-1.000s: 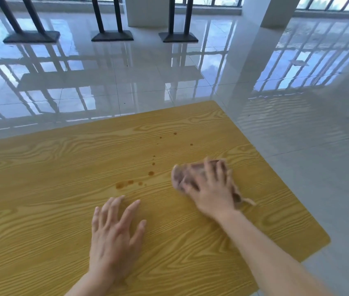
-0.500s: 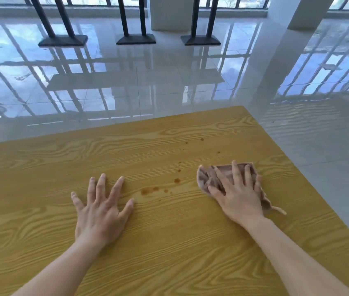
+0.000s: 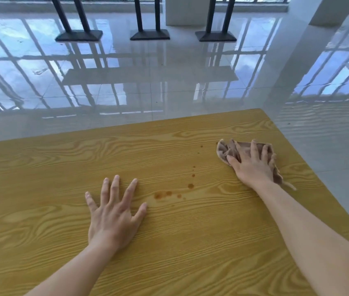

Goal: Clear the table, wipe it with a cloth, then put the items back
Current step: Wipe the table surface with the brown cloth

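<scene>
At two o'clock on the bench (image 3: 41, 178), the right hand (image 3: 252, 167) — fingers straight and fanned, palm down, pressing a crumpled brown cloth (image 3: 226, 149) rather than clutching it. Bunched under the fingers, with folds spilling out toward eleven o'clock of the hand and a ragged tail trailing past the wrist toward five. Soft, light and limp by the look of it; likely to fold and ride up under a push, so best pinned with the whole palm over its middle, loose tail tucked in. At seven o'clock of the cloth, the left hand (image 3: 114, 214), flat on bare wood, fingers spread, holding nothing — bracing, probably. Between the two hands, a trail of brown stains (image 3: 160, 195), biggest blot just off the left thumb toward one o'clock, smaller drops running up toward the cloth. Possibly dried or sticky, so firm pressure probably needed. Beyond the far edge, glossy tiled floor (image 3: 169, 82) and black stand bases (image 3: 149, 35) at twelve.
</scene>
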The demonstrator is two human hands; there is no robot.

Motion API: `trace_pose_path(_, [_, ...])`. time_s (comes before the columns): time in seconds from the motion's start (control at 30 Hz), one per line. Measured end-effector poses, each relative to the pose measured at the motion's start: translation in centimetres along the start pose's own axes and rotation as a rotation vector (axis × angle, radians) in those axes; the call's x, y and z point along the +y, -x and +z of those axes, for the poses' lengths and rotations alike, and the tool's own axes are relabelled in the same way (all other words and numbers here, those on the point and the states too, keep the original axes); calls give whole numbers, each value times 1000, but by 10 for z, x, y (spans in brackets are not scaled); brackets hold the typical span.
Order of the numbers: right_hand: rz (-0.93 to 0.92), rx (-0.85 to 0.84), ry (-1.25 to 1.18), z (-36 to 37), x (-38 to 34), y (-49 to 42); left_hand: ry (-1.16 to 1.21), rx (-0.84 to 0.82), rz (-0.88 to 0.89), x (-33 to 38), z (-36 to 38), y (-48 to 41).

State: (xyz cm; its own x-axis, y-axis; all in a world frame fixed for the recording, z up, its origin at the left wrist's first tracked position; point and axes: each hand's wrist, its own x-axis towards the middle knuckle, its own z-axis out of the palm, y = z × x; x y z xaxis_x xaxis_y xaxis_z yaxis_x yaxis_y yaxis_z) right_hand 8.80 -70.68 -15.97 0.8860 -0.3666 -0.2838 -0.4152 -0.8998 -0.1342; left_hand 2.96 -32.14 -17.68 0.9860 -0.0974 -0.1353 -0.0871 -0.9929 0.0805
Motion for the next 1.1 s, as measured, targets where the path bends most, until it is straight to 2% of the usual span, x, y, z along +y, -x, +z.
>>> trace_pose_path(0.13, [-235,76,80,43,7,127,11,18,1,-1,0,0])
trace_pose_path(0.2, [-260,45,115,45,16,140,10,16,0,0,0,0])
trace_pose_path(0.33, [-48,72,17,10,15,29,22,42,-1,0,2,1])
trace_pose_path(0.4, [85,53,-34,-12,0,-39,23,51,4,-1,4,0])
trace_pose_path(0.47, [128,13,-67,-22,-31,-74,24,53,5,-1,5,-1])
trace_pose_path(0.5, [90,3,-55,-20,-49,-76,27,55,1,-2,5,-1])
trace_pose_path(0.57, [-109,-2,8,-7,-70,-52,18,51,5,-3,5,0])
trace_pose_path(0.63, [-260,51,85,9,-49,-26,24,60,5,-3,3,0])
trace_pose_path(0.67, [-254,69,104,8,-28,-24,27,61,0,-2,2,0])
trace_pose_path(0.8, [156,-2,3,-26,27,-43,18,42,9,-1,2,-1])
trace_pose_path(0.83, [155,-3,-3,-23,20,-38,19,50,10,-2,2,-1])
trace_pose_path(1.0, [-355,84,150,34,-24,71,17,43,11,-3,5,-1])
trace_pose_path(1.07, [-368,69,163,24,-15,49,10,42,16,-4,5,-3])
trace_pose_path(1.1, [-284,80,151,14,-11,23,4,46,15,-4,5,-3])
